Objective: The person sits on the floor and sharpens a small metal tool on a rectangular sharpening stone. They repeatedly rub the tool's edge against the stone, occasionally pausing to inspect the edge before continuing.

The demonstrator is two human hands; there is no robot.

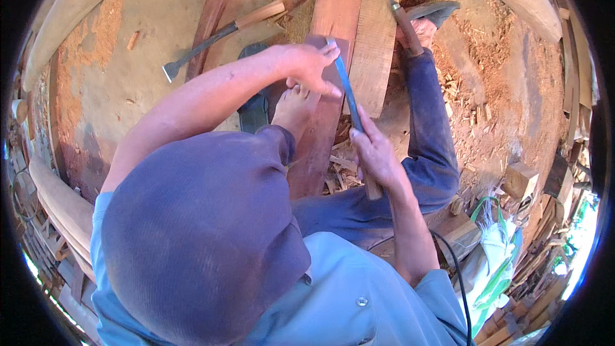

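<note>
The right hand has its grip wrapped around the chisel, seemingly for control, over the reddish plank, while the left hand holds its grip wide near the tip, perhaps for guiding.

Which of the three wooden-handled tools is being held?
The blue-bladed chisel, gripped in the right hand; the flared chisel and the thin-bladed tool lie unheld.

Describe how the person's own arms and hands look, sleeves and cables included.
The left hand and right hand are ungloved, with no watch visible at either wrist. The left sleeve and right sleeve are plain light blue, leaving the forearms bare. A thin black cable runs by the right sleeve.
</note>
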